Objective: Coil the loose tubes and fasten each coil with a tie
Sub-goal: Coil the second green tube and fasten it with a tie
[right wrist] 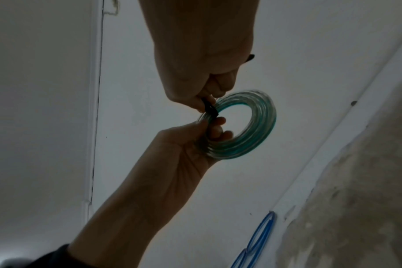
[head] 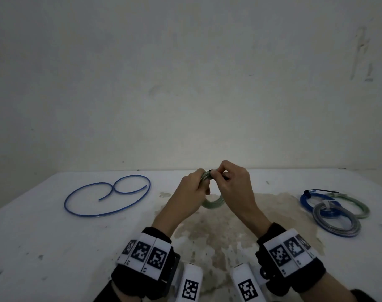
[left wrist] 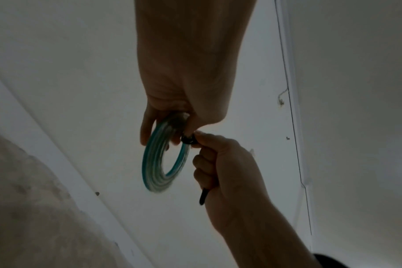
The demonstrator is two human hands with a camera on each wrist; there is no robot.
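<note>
Green coil (right wrist: 248,125) gripped by left hand (right wrist: 184,145), right hand (left wrist: 227,174) pinching black tie (right wrist: 210,108), clearest from wrists

No words, brand names or numbers can be read anywhere. The only signs are black-and-white square coded markers: a row of them on the white band (head: 145,256) round the left wrist, another row on the white band (head: 289,251) round the right wrist, and one on each white block (head: 191,284) just below the wrists. Small print beside the markers is too blurred to read.
</note>
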